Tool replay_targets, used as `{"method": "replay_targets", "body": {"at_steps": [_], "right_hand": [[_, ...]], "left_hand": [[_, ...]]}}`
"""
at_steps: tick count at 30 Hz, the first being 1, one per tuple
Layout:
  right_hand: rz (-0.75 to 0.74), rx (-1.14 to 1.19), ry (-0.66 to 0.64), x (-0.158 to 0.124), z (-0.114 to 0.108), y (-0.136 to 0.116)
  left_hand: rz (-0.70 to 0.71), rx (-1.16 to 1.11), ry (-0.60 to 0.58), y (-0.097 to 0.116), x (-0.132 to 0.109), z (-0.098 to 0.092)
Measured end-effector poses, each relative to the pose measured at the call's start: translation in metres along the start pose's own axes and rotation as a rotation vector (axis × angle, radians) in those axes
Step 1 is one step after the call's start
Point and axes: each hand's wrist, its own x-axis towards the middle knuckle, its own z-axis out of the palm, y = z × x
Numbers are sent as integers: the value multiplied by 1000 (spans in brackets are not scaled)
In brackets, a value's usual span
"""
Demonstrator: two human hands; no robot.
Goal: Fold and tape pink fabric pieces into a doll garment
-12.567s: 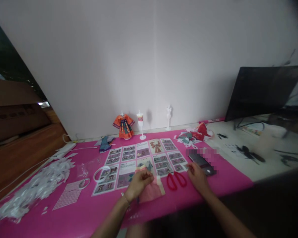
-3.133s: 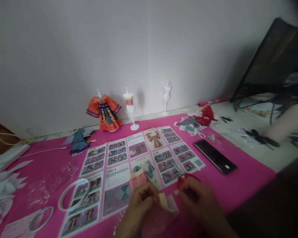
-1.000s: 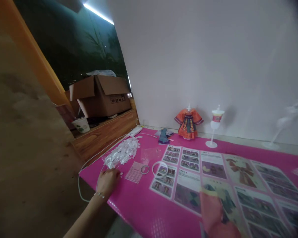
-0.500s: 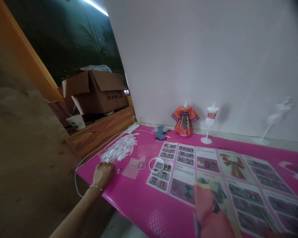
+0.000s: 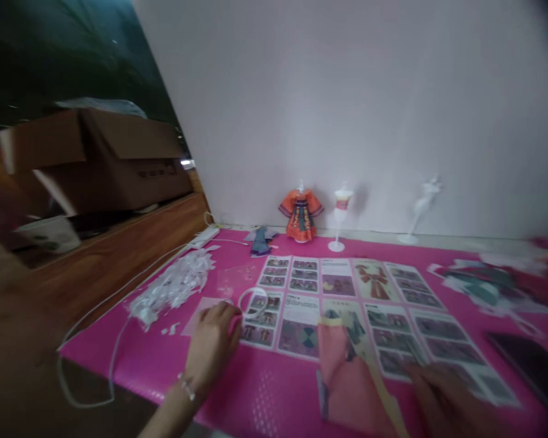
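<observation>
My left hand (image 5: 214, 340), with a bracelet at its wrist, is curled low over the pink table mat, beside a white ring-shaped roll (image 5: 252, 303). Its fingertips partly cover a sheet of small dots (image 5: 200, 313); whatever they hold, if anything, is hidden. At the lower right, my right hand (image 5: 452, 398) is smeared by motion, and a thin grey tool (image 5: 418, 351) seems to stick out from its fingers. Between the hands lies a coral fabric piece (image 5: 354, 389) with a pale yellow edge, partly covering the printed instruction sheet (image 5: 301, 307).
A heap of small clear packets (image 5: 176, 286) lies left, beside a white cable. Along the wall stand a doll form in an orange robe (image 5: 301, 216), one with a banded chest (image 5: 341, 213), and a bare form (image 5: 424, 204). A dark flat device (image 5: 530, 368) and fabric scraps (image 5: 484, 283) lie right.
My left hand has moved right, from beside the packet heap to the dotted sheet. My right hand has come further into view. The view has swung right, showing the dark device.
</observation>
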Motion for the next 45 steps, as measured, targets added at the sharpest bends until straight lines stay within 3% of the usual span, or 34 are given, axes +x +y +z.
{"method": "replay_targets", "body": {"at_steps": [1,3,6,8,10,18,22,27,30,33,38,42,45], "right_hand": [[-34,-5,-48,5,-1,-8],[-39,11,40,14,-3,-23],[-37,57,50,23,-1,-37],[-28,80,77,26,1,-40],[-26,96,81,27,1,-41],[-17,100,98,27,4,-39],[-19,99,129,28,3,-40],[-80,74,196,29,-7,-48],[-70,171,93,28,-13,-57],[47,302,-60,27,-17,-63],[172,399,-271,21,-16,-69],[310,430,-289,12,-17,-81],[253,486,-278,3,-22,-85]], "left_hand": [[73,-180,9,27,5,2],[192,-448,-35,82,13,4],[353,-585,-149,149,23,7],[382,-562,-195,173,30,11],[378,-531,-216,184,35,17],[440,-563,-239,182,33,32],[401,-879,-251,178,32,33],[254,-1350,-406,166,28,32],[164,-1534,-459,161,25,31],[121,-1681,-502,158,21,31],[111,-1766,-588,159,15,30],[143,-1779,-589,160,10,20],[324,-1750,-657,155,8,10]]}}
